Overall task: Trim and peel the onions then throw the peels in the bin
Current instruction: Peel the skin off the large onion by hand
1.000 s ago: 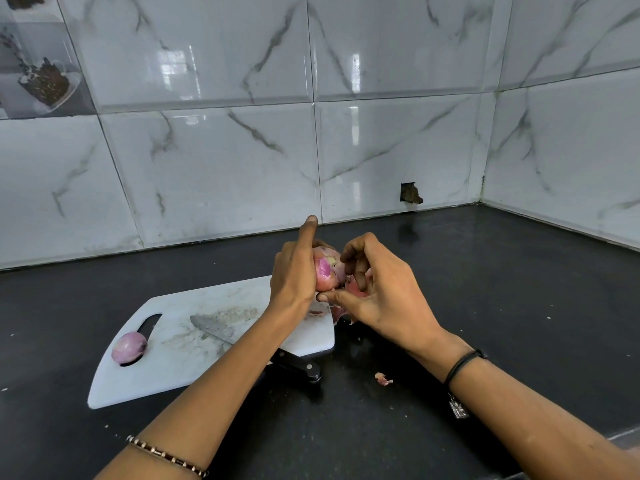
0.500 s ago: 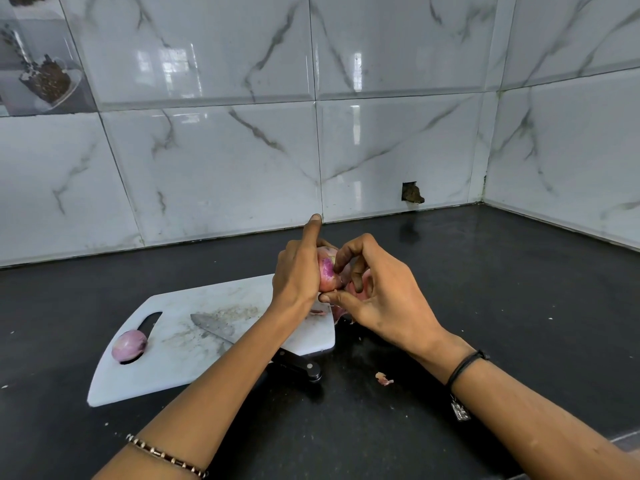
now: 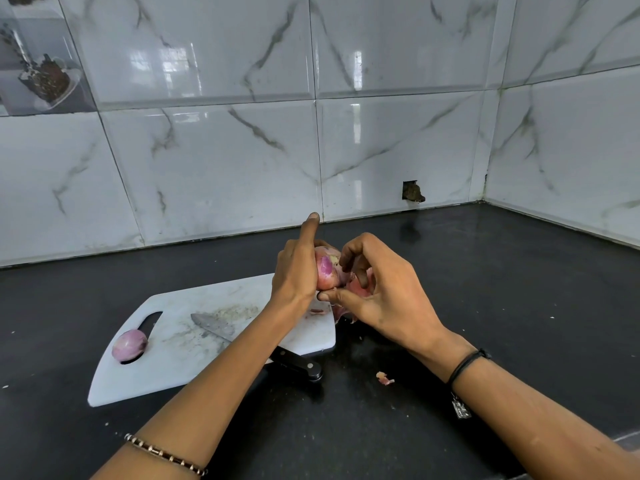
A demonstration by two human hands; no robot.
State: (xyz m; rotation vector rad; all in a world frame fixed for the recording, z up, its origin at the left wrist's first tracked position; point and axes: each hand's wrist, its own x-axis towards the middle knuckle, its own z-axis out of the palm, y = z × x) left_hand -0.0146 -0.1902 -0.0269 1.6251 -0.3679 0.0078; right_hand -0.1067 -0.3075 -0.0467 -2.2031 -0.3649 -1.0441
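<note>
Between the two hands: peeling a small round purple-red onion point(image 3: 327, 271).
Cupped in the left hand point(image 3: 294, 275), forefinger raised; skin pinched by the curled right hand point(image 3: 384, 296), pink peels point(image 3: 364, 287) bunched behind its fingers. Under the left forearm, a black-handled knife point(image 3: 213, 327) on a white plastic cutting board point(image 3: 166, 368); further left, a second purple onion point(image 3: 129, 345). Beside the right forearm, a stray peel scrap point(image 3: 384, 378) on the black counter point(image 3: 502, 299). Risk: scraps slipping from so crowded a grip, missed for the bin.

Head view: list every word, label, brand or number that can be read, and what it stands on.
No text can be read.
The metal tag on the right wrist's cord: marks too small to read.
The knife blade, the cutting board and the picture tile: no lettering visible.
</note>
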